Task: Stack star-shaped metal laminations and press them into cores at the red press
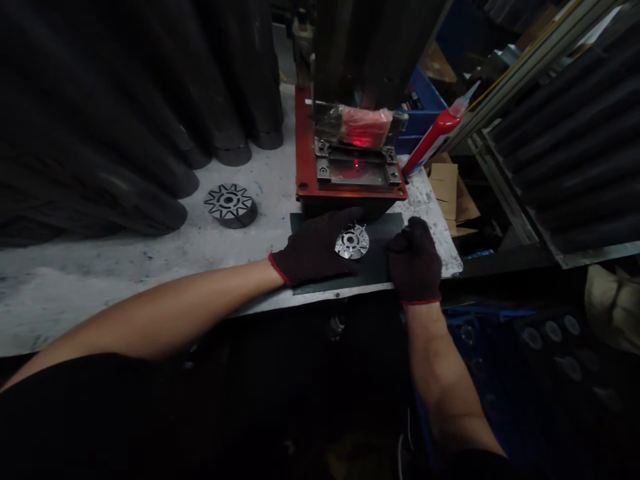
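Observation:
Both hands wear dark gloves with red cuffs. My left hand (320, 248) is wrapped round the left side of a round slotted metal part (352, 241), whose patterned face points up over a dark green mat (373, 270). To the right of that part, apart from it, my right hand (415, 257) is closed at the mat's right side; whatever its fingers may hold is hidden. A thicker round metal stack (231, 205) with a star-like slot pattern stands on the white worktop, left of my left hand.
Beyond the mat stands a red-based press (303, 150) with a red light on its metal plate (353, 171). Beside it leans a red bottle (434, 139). Tall dark cylinders (220, 87) crowd the back left. A blue bin (423, 117) and cardboard (444, 190) lie beyond.

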### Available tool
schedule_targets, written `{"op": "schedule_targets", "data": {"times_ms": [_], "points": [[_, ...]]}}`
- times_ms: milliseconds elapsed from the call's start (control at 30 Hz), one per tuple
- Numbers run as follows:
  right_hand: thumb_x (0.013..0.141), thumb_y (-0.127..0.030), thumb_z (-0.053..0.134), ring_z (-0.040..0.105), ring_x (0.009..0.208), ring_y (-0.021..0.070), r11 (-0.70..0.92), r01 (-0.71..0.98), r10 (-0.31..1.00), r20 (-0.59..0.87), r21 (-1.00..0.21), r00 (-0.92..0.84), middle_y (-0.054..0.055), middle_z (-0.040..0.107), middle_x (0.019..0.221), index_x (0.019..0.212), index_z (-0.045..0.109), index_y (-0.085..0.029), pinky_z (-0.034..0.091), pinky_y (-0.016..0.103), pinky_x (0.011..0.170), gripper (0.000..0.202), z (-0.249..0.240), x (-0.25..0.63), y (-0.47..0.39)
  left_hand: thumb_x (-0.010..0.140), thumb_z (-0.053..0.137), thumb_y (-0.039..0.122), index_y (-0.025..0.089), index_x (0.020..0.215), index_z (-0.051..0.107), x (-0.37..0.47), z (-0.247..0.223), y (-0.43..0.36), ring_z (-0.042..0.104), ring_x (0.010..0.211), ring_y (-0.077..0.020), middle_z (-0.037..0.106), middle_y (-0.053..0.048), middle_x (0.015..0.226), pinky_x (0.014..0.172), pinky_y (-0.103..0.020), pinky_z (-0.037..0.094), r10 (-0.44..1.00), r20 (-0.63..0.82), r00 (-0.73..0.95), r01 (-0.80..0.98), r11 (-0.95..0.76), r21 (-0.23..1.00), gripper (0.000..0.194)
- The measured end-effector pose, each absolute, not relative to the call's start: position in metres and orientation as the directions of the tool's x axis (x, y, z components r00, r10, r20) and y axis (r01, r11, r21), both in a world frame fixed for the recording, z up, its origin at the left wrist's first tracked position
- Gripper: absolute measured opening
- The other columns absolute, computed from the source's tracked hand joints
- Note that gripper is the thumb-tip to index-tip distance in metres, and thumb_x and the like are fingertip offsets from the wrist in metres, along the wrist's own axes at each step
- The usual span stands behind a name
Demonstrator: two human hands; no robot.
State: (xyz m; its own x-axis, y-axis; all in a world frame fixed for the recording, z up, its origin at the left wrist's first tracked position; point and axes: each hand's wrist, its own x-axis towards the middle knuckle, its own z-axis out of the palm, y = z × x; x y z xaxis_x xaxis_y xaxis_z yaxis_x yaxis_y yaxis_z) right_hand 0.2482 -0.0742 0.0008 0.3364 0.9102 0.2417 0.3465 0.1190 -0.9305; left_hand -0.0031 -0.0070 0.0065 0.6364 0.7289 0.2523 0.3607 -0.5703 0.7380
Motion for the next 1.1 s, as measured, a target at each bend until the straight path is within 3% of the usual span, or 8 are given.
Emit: {"op": "schedule_targets", "data": {"times_ms": [100,267,567,733,900,1000,1100], "points": [[0.114,-0.056,0.055,0.068,0.077,0.0210,0.067,0.438,0.905,0.239,-0.897,0.352,0.005,0.076,0.088,0.111,0.083,-0.025,0.059,0.036,0.074,0.043,0.003,0.240,-0.083,0.084,0.106,0.041,0.018,0.174,0.054,-0.001,0.014,-0.007,0.062,0.158,-0.0392,0.061,-0.014,0.175,0.138,-0.057,0.049,0.747,0.168,0.644,0.391,-0.510,0.766,0.107],[0.108,-0.046,0.064,0.080,0.098,0.0250,0.178,0.527,0.965,0.253,-0.831,0.072,0.006,0.087,0.101,0.089,0.087,-0.025,0.063,0.038,0.096,0.037,0.012,0.229,-0.075,0.086,0.102,0.040,0.020,0.172,0.053,0.003,0.014,-0.004,0.064,0.155,-0.0395,0.067,-0.012,0.167,0.136,-0.056,0.051,0.745,0.161,0.647,0.374,-0.495,0.784,0.101],[0.115,-0.040,0.057,0.082,0.105,0.0270,0.254,0.728,0.955,0.285,-0.636,-0.084,0.009,0.089,0.112,0.107,0.090,-0.023,0.064,0.042,0.102,0.038,0.009,0.237,-0.061,0.086,0.103,0.037,0.017,0.171,0.056,0.003,0.011,-0.006,0.064,0.155,-0.0420,0.063,-0.013,0.173,0.136,-0.059,0.050,0.751,0.206,0.627,0.359,-0.513,0.780,0.099],[0.113,-0.026,0.058,0.079,0.117,0.0301,0.467,0.806,0.884,0.222,-0.364,-0.412,0.013,0.088,0.122,0.120,0.088,-0.021,0.063,0.044,0.107,0.031,0.034,0.241,-0.056,0.083,0.107,0.042,0.018,0.173,0.054,0.003,0.014,-0.006,0.064,0.154,-0.0414,0.061,-0.014,0.174,0.136,-0.059,0.050,0.765,0.140,0.629,0.411,-0.480,0.775,0.107],[0.116,-0.024,0.052,0.076,0.116,0.0297,0.536,0.803,0.843,0.119,-0.259,-0.524,0.015,0.083,0.123,0.134,0.084,-0.020,0.061,0.042,0.104,0.036,0.054,0.240,-0.065,0.078,0.108,0.046,0.020,0.174,0.054,0.005,0.009,-0.005,0.064,0.156,-0.0421,0.062,-0.014,0.173,0.136,-0.059,0.051,0.763,0.174,0.623,0.410,-0.508,0.757,0.112],[0.113,-0.031,0.058,0.075,0.113,0.0315,0.434,0.833,0.898,0.097,-0.343,-0.428,0.016,0.081,0.127,0.151,0.077,-0.020,0.062,0.045,0.100,0.043,0.046,0.246,-0.082,0.082,0.104,0.047,0.021,0.173,0.055,0.006,0.005,-0.005,0.066,0.153,-0.0417,0.064,-0.013,0.171,0.133,-0.059,0.054,0.763,0.210,0.612,0.411,-0.533,0.739,0.106],[0.113,-0.053,0.059,0.076,0.103,0.0284,0.106,0.729,0.986,0.166,-0.676,0.010,0.013,0.083,0.123,0.154,0.072,-0.023,0.065,0.044,0.094,0.053,0.027,0.250,-0.097,0.085,0.101,0.045,0.020,0.171,0.056,0.005,0.000,-0.004,0.070,0.147,-0.0397,0.068,-0.012,0.167,0.129,-0.058,0.059,0.751,0.261,0.607,0.376,-0.560,0.738,0.101]]}}
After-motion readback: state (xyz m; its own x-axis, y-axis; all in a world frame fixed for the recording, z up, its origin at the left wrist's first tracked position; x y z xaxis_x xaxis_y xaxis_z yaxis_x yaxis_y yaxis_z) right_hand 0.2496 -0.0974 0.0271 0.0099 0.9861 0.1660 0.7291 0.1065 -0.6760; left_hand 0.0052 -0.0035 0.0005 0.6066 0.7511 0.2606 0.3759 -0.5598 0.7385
